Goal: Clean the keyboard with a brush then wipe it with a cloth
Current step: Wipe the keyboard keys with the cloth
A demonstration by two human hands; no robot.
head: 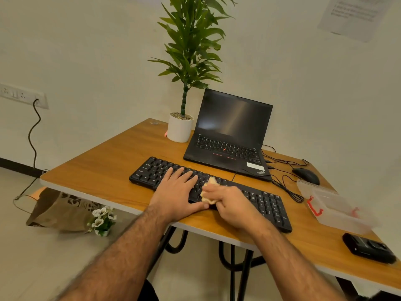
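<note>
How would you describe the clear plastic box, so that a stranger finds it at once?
Start at the wooden desk and follow the black keyboard to its right end. Just beyond lies the clear plastic box, between the mouse and a black device. Only it is transparent, with red clips.

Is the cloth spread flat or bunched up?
Bunched up. The cloth is a crumpled wad gripped in the right hand on the keyboard, only its edges showing.

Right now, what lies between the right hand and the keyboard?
Head view: a bunched tan cloth, gripped in the right hand, lies against the black keyboard's keys.
</note>
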